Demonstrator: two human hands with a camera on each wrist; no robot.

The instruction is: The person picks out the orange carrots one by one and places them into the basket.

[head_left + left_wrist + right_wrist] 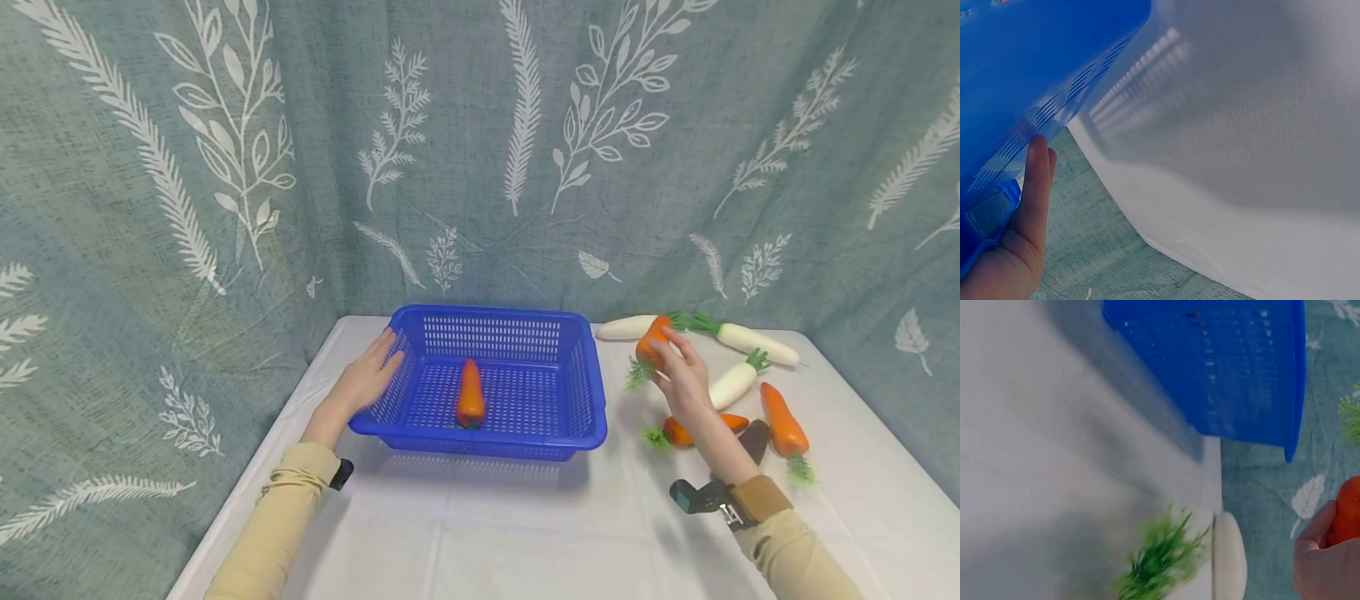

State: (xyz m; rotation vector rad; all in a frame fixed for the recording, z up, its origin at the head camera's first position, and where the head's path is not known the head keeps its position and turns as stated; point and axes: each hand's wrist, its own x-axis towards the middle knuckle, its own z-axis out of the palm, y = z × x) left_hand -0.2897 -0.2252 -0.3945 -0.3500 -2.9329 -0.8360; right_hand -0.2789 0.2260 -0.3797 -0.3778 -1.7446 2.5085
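In the head view a blue basket [491, 450] stands on the white table with one orange carrot [470, 392] lying inside. My left hand [365, 379] rests against its left side with fingers extended; the left wrist view shows those fingers [1037, 181] along the basket's outer wall [1035, 56]. To the right of the basket, my right hand [686, 379] holds a second carrot [652, 340] above the table, its green leaves hanging to the left. The right wrist view shows this carrot [1349, 509] in the grip of my thumb and fingers [1329, 562].
Right of the basket lie several white radishes [757, 343], a carrot [783, 421], another carrot [723, 427] below my right hand, and a dark vegetable [756, 440] partly behind my forearm. A green patterned curtain [480, 167] hangs behind the table.
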